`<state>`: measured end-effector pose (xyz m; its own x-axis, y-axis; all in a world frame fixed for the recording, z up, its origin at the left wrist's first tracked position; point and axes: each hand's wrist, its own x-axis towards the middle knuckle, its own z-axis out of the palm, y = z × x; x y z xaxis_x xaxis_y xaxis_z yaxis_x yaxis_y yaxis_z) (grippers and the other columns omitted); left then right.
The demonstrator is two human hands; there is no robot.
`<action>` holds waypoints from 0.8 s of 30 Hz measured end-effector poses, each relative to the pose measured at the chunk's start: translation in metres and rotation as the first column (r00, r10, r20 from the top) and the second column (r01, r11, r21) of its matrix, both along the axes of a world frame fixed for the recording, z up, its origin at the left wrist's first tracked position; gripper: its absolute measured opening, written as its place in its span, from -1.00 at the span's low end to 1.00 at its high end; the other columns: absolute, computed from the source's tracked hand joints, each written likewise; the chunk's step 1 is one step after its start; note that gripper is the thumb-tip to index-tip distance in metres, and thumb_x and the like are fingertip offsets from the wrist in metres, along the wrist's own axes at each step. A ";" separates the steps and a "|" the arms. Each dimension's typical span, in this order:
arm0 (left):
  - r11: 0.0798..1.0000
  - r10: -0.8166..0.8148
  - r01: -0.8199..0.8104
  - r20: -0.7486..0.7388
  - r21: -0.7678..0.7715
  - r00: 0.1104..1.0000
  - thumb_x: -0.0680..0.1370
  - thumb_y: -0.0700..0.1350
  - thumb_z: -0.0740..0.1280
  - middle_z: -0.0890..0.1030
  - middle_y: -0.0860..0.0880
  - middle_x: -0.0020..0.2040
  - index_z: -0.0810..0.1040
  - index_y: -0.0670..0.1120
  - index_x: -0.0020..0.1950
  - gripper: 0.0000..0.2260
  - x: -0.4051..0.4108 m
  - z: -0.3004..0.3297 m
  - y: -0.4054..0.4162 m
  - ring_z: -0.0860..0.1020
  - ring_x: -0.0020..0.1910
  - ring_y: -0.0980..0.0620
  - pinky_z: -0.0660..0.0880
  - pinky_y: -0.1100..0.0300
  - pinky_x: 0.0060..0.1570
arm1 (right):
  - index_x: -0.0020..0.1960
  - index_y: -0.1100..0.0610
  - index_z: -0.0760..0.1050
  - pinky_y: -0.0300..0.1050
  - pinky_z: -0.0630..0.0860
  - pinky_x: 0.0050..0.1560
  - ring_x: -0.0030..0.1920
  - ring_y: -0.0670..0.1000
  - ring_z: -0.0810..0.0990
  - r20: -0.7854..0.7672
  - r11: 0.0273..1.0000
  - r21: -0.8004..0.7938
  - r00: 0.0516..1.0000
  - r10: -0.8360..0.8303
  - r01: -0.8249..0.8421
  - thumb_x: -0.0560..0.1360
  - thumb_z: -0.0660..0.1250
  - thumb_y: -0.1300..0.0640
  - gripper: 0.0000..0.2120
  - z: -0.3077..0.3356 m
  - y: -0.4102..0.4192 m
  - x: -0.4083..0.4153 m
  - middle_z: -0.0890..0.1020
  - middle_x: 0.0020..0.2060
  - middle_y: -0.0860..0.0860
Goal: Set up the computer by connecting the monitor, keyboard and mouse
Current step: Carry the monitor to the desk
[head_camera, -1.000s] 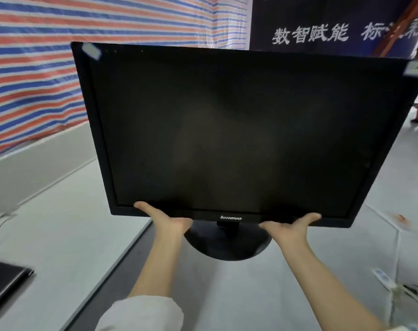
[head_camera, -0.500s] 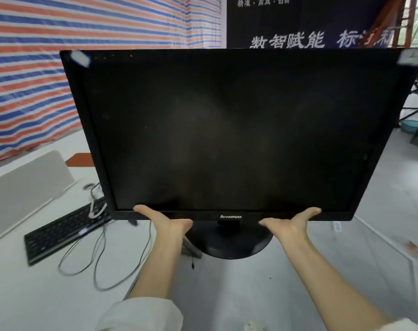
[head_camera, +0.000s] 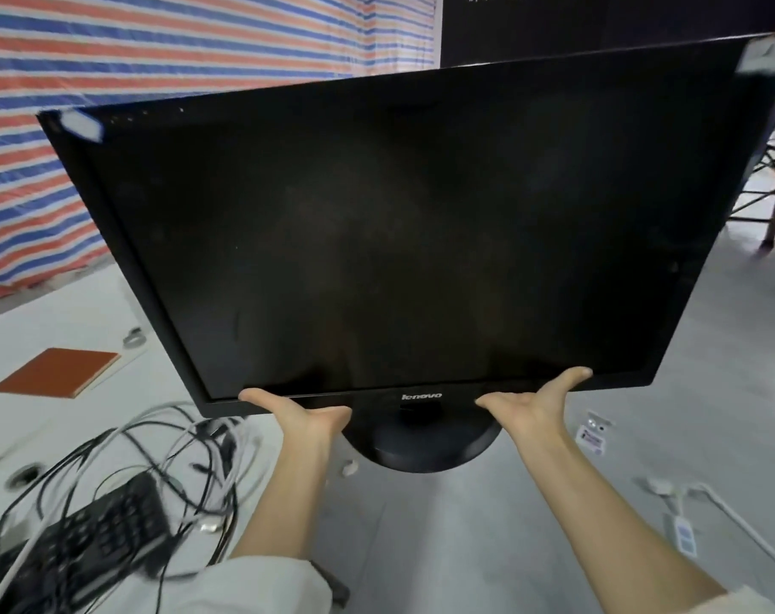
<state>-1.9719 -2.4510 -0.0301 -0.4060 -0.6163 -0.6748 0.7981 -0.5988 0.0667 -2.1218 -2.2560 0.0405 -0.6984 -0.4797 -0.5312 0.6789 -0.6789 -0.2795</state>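
Monitor (head_camera: 403, 241) aloft, tilted; my left hand (head_camera: 306, 414) and right hand (head_camera: 532, 403) grip bottom bezel. Cables (head_camera: 164, 454), keyboard (head_camera: 98, 538) below left hand: snag risk when I lower base.

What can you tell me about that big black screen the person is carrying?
The monitor is a wide, flat black screen, switched off, with a thin, plastic-looking black frame and a small Lenovo logo on its bottom edge. A round black stand sits underneath. It is held in the air, tilted so its right side is higher, with bits of pale tape on both top corners. The left hand and right hand hold its bottom edge, thumbs on the front.
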 end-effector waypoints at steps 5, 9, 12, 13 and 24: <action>0.998 -0.068 0.068 0.155 0.008 0.986 -0.15 0.56 0.33 0.46 0.12 0.26 0.49 0.06 0.26 0.06 -0.081 0.019 -0.051 0.46 0.25 -0.02 0.38 0.07 0.28 | 0.53 0.07 -0.28 0.23 -0.19 0.45 0.51 0.19 -0.22 0.014 1.000 0.001 1.000 0.026 -0.026 0.32 0.02 -0.56 0.06 -0.017 -0.081 -0.089 -0.21 0.52 0.13; 0.992 -0.075 0.087 0.126 -0.088 0.989 0.04 0.58 0.29 0.53 0.02 0.24 0.54 0.06 0.22 -0.09 -0.165 0.012 -0.131 0.50 0.23 -0.11 0.38 -0.01 0.31 | 0.52 0.07 -0.29 0.23 -0.19 0.45 0.50 0.20 -0.24 -0.009 0.999 -0.012 0.999 0.036 -0.036 0.33 0.00 -0.55 0.05 -0.036 -0.165 -0.171 -0.23 0.51 0.14; 0.988 -0.085 0.097 0.100 -0.119 0.991 0.13 0.57 0.26 0.54 -0.02 0.23 0.53 0.05 0.26 -0.13 -0.238 0.017 -0.199 0.49 0.23 -0.17 0.36 -0.10 0.32 | 0.52 0.06 -0.28 0.24 -0.19 0.45 0.50 0.19 -0.22 -0.031 0.999 -0.009 0.999 0.040 -0.040 0.31 0.01 -0.56 0.06 -0.036 -0.234 -0.242 -0.22 0.51 0.14; 0.988 -0.099 0.110 0.105 -0.104 0.990 0.14 0.57 0.26 0.54 -0.02 0.22 0.53 0.05 0.24 -0.15 -0.263 0.017 -0.218 0.48 0.23 -0.18 0.35 -0.10 0.32 | 0.52 0.06 -0.27 0.24 -0.19 0.46 0.51 0.19 -0.22 -0.028 0.999 -0.002 0.999 0.041 -0.041 0.30 0.01 -0.57 0.06 -0.033 -0.252 -0.267 -0.21 0.52 0.13; 0.997 -0.031 0.035 0.064 -0.063 0.997 0.14 0.57 0.26 0.60 -0.02 0.14 0.59 0.05 0.14 -0.20 -0.452 0.018 -0.370 0.54 0.15 -0.16 0.43 -0.10 0.25 | 0.52 0.11 -0.27 0.22 -0.20 0.46 0.51 0.19 -0.22 -0.008 0.993 0.022 0.993 0.120 -0.120 0.31 0.00 -0.56 0.07 -0.019 -0.415 -0.466 -0.19 0.51 0.15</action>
<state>-2.4238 -2.8212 -0.0123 -0.3853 -0.6455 -0.6594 0.7708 -0.6180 0.1546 -2.5876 -2.6713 0.0210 -0.6415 -0.5489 -0.5359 0.7524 -0.5866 -0.2998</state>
